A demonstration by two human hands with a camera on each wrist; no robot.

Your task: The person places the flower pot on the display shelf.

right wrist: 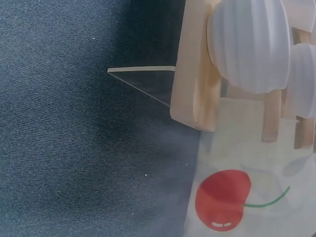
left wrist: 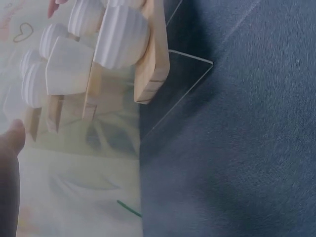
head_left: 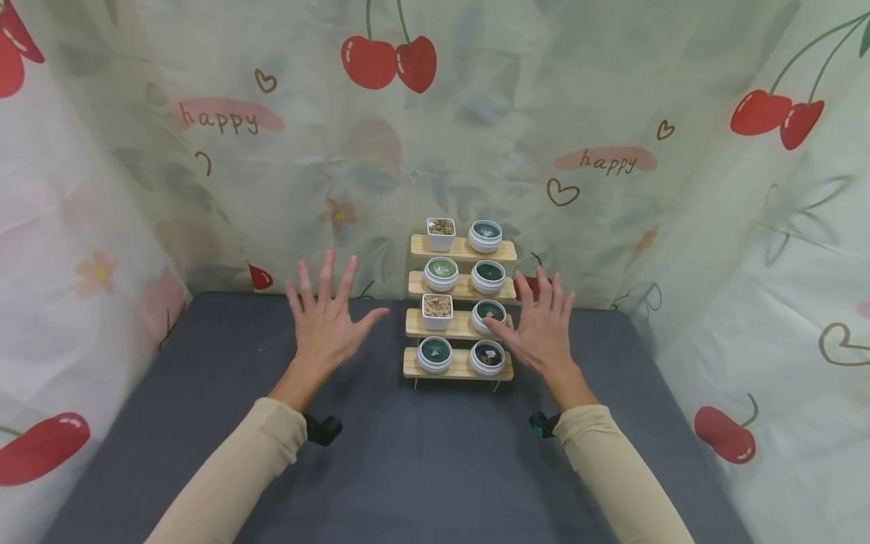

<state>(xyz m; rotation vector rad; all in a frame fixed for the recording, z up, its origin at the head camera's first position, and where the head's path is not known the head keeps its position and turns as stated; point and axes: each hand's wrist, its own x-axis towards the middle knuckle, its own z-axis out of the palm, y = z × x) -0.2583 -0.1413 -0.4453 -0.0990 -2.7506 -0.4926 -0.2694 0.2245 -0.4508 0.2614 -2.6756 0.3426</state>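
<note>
Both hands are held out in the air on either side of a four-tier wooden stand (head_left: 457, 372), fingers spread, holding nothing. Left of the stand is the left hand (head_left: 328, 326), its thumb pointing towards the tiers. On the other side, the right hand (head_left: 545, 332) overlaps the stand's right edge in the head view, thumb tip over a white round pot (head_left: 480, 326). Each tier bears two white pots. Square pots (head_left: 437, 323) hold tan granules; round ribbed ones (left wrist: 121, 37) have mostly dark green contents. In the left wrist view the left thumb (left wrist: 14, 140) shows at the edge.
A dark grey cloth (head_left: 435, 468) covers the table. Clear triangular supports (right wrist: 143, 81) hold up the stand's front board. Pale curtains with cherries (head_left: 370, 64) enclose the table at the back and both sides, the back one close behind the stand.
</note>
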